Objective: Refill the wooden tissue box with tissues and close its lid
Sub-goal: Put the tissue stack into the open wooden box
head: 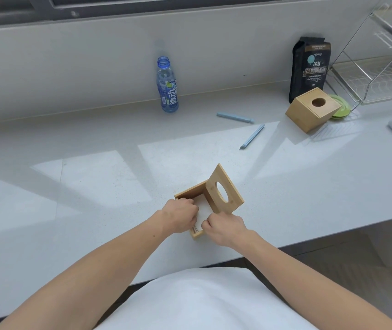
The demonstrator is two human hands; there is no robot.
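Observation:
A wooden tissue box (190, 192) stands near the counter's front edge. Its lid (223, 189), with an oval hole, is raised and tilts up on the right side. White tissues (203, 210) lie inside the open box. My left hand (182, 215) rests on the tissues at the box's left side, fingers curled down into it. My right hand (225, 228) is at the box's near right corner, fingers bent against the tissues' edge. How firmly either hand grips the tissues is hidden.
A second wooden tissue box (311, 110) sits closed at the back right by a green plate (340, 108), a black bag (309, 67) and a wire rack (378, 75). A blue bottle (167, 85) stands by the wall. Two blue clips (252, 136) lie mid-counter.

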